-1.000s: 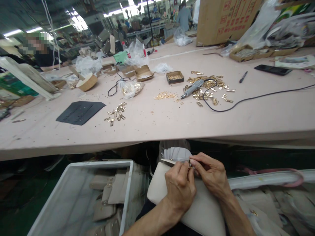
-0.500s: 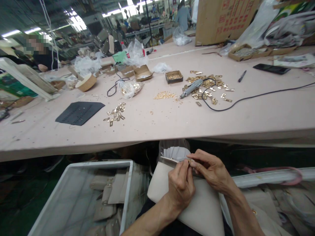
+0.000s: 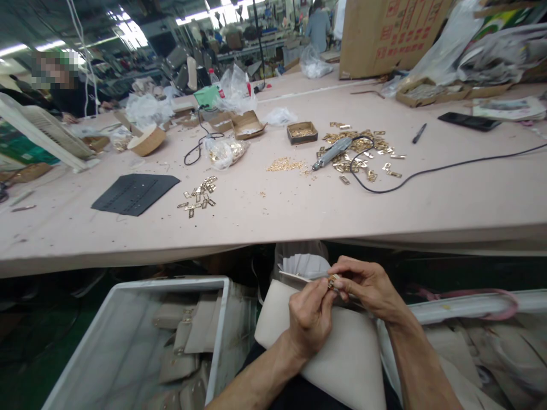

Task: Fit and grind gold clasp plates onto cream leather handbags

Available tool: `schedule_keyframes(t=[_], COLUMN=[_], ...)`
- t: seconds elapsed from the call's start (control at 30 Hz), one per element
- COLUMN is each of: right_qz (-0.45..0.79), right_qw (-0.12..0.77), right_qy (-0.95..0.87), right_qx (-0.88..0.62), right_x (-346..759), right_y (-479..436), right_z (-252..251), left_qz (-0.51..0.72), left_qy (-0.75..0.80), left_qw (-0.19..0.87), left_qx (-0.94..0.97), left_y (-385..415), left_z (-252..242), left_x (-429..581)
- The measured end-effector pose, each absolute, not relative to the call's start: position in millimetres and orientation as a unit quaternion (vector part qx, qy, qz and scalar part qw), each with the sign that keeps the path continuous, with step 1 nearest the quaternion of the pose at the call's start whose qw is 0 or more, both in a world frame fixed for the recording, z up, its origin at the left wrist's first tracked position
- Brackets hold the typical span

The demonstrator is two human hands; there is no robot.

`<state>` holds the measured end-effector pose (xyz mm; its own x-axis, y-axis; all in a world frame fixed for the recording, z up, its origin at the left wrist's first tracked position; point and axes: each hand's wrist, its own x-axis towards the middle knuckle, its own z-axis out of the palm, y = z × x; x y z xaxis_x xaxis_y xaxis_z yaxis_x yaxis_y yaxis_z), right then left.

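A cream handbag (image 3: pixel 346 359) lies across my lap. At its upper edge, my left hand (image 3: pixel 311 319) and my right hand (image 3: pixel 367 287) meet with fingertips pinched. Between them shows a small gold metal fitting (image 3: pixel 332 281), partly covered by the fingers. My right thumb and forefinger grip the fitting. The left fingertips press close against it from the other side; whether they hold the fitting or the bag's edge is hidden.
On the table (image 3: pixel 256 222) lie gold plates (image 3: pixel 200 195), small screws (image 3: pixel 284 164), an electric screwdriver (image 3: pixel 332 152) with a cable, and a dark board (image 3: pixel 135 195). A bin (image 3: pixel 224 330) of bags stands left; another bin (image 3: pixel 453 310) stands right. A person (image 3: pixel 64 85) sits across.
My left hand has shifted slightly left and its fingers have parted a little from the right hand's, so more of the gold fitting shows. The view has turned slightly.
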<state>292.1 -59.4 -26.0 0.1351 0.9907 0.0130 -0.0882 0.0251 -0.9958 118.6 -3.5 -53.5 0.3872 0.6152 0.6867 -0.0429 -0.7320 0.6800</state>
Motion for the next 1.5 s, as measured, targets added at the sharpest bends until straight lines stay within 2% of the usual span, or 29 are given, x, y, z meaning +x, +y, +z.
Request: schedule_keyframes(t=[0.2,0.37,0.5,0.63,0.77,1.0,1.23,1.37,1.5], right_qz=[0.497,0.420,0.335,0.345,0.383,0.477,0.517,0.487,0.363], right_qw=[0.546,0.544,0.546,0.576,0.595,0.554,0.548,0.574,0.585], right_qy=[-0.454,-0.488,-0.507,-0.458,-0.425,-0.421,-0.425,-0.388,-0.369], right_qx=[-0.499,-0.537,-0.577,-0.582,-0.564,-0.537,-0.502,-0.532,-0.625], right_x=[295.4,287.4,282.5,282.5,284.3,303.3,307.6,296.5,278.6], right_y=[-56.9,-48.8,-47.5,-51.8,-53.9,-56.9,-56.3,-52.8,-51.9], right_z=[-20.2,-16.6,-16.9,-23.5,-27.9,-19.6,-17.2,-21.0,-24.3], left_qz=[0.506,0.495,0.481,0.452,0.456,0.459,0.467,0.475,0.485], left_qy=[0.186,0.216,0.232,0.232,0.212,0.176,0.157,0.186,0.223], left_qw=[0.261,0.232,0.336,0.451,0.452,0.464,0.494,0.486,0.467], left_qx=[0.801,0.809,0.775,0.733,0.737,0.737,0.716,0.710,0.705], left_y=[-6.1,-5.2,1.5,9.8,9.9,6.5,9.7,9.0,8.5], left_z=[-53.8,-50.6,-47.0,-45.4,-49.9,-51.0,-48.9,-45.4,-44.2], left_x=[120.4,128.3,130.0,126.9,126.5,127.0,127.0,130.2,133.5])
